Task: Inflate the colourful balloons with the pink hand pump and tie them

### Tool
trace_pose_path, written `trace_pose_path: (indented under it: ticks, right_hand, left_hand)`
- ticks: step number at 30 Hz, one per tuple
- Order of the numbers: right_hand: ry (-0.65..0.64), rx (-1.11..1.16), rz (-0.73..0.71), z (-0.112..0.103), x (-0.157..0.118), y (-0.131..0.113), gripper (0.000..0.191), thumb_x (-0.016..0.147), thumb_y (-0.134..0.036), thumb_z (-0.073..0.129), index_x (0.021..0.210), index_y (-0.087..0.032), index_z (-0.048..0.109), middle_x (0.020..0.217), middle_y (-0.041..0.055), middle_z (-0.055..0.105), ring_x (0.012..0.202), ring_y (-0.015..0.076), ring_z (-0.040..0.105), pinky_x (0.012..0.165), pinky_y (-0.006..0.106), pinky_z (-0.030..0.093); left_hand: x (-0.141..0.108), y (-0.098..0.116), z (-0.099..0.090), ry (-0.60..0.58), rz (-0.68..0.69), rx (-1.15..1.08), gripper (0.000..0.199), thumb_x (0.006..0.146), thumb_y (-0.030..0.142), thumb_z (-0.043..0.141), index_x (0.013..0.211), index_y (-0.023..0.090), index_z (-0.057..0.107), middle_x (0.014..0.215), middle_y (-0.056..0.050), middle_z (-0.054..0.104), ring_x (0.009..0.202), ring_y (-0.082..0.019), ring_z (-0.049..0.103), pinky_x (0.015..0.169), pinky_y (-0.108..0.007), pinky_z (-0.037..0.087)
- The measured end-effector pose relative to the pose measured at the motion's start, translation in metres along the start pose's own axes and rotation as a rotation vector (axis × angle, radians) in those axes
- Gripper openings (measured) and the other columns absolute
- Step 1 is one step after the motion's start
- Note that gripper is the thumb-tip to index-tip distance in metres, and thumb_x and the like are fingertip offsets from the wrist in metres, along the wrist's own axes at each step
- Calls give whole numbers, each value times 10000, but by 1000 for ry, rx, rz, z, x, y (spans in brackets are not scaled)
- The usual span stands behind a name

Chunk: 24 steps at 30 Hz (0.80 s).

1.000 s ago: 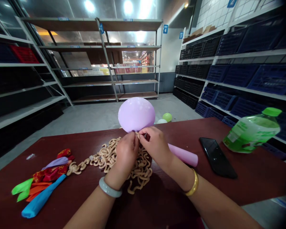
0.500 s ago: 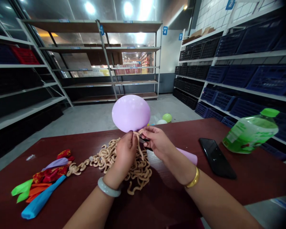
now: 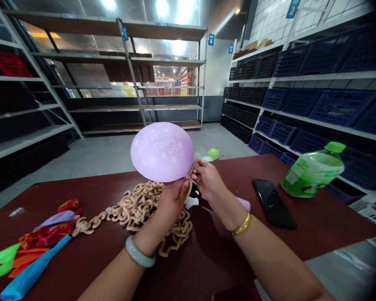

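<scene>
Left hand (image 3: 172, 198) nearly closed, thumb and fingers pinched at the neck of the balloon (image 3: 163, 150), which sits just above and beyond that hand, over the table's far edge; the neck itself is mostly covered by fingertips, so can't tell if it's knotted. Right hand (image 3: 207, 177) just beside it, thumb and forefinger pinched together on a tan cord (image 3: 191, 186) running by the balloon's neck, other fingers loosely curled; exact grip is small and partly hidden, and can't tell whether the cord loops around the neck or only passes beside it. Tan pile (image 3: 138, 207) lies under and left of the left hand, its middle blocked by hand and wrist. Below the right hand, a white thing (image 3: 192, 202) and something black (image 3: 195, 191), both partly covered, can't make out. Pink tube (image 3: 244, 203) mostly hidden behind the right forearm. Right of the right hand: phone (image 3: 273, 204), screen dark, then bottle (image 3: 313, 171), label unreadable. Well left of the left hand: limp balloons (image 3: 34, 267), overlapping, green one cut off at the frame edge. Beyond the right hand, green balloon (image 3: 213, 154) and white one (image 3: 207, 159), the latter partly blocked. Both forearms cut off at the bottom.
</scene>
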State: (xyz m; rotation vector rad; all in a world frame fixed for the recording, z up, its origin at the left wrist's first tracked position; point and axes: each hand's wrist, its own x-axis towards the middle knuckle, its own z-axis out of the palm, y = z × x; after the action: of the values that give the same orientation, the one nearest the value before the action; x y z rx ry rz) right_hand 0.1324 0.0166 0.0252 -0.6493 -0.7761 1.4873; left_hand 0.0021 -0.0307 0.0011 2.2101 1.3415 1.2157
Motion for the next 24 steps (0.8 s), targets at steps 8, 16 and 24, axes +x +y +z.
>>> trace_pose_path:
  ticks: [8,16,24]
  right_hand:
    - [-30,28,15,-5,5,4,236,587,-151,767,653,-182,543,504,-74,492,433,47,388,397,155,309]
    - [-124,-303,184,10,-14,20,392,564,-416,886,747,-155,658,620,-44,571,512,77,484,439,202,438]
    - [30,-197,110,8,-17,37,331,497,-281,883,597,-169,588,521,-51,517,503,85,459,427,201,346]
  left_hand:
    - [1,-6,-2,-18,-3,-77,343,980,348,414,711,195,561,668,-15,599,657,-167,558,656,-282,441]
    - [6,-29,-12,170,-144,173,325,982,335,409,754,193,592,693,-31,634,637,-173,564,619,-280,416]
    - [-2,-23,-4,-31,-74,412,244,975,257,463,935,178,691,888,-128,725,804,-236,676,750,-334,503]
